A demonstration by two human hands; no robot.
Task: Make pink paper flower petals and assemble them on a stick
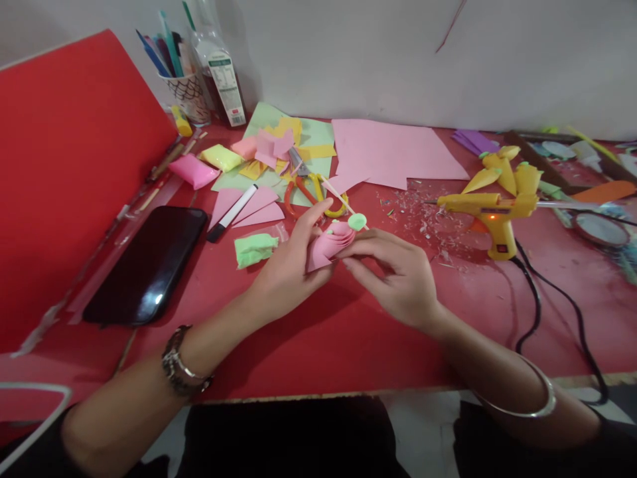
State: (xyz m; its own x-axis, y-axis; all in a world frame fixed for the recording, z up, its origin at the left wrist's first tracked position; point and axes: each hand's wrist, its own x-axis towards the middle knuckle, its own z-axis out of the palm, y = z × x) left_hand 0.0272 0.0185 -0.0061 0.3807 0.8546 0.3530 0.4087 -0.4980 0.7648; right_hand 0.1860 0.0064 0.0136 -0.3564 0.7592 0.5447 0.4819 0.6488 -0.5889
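Above the table's middle, my left hand (286, 265) is closed round a pink paper flower (332, 244) made of several layered petals. A thin stick (341, 196) slants up from beside it, with a round light-green blob (357, 222) near its lower end. My right hand (393, 269) meets the flower from the right, its thumb and fingers pinched at the petal edges. What the right fingertips grip is partly hidden. Just behind the hands lie scissors (318, 189) with orange and yellow handles. A packet of green clay (256, 250) rests left of my left hand.
A yellow glue gun (492, 212) with a lit orange light and black cable stands at right, near paper scraps (432, 222). At left lie a phone (149, 265) and a marker (233, 212). Pink paper (393, 149), a bottle (226, 86) and a pen cup (189, 96) are behind.
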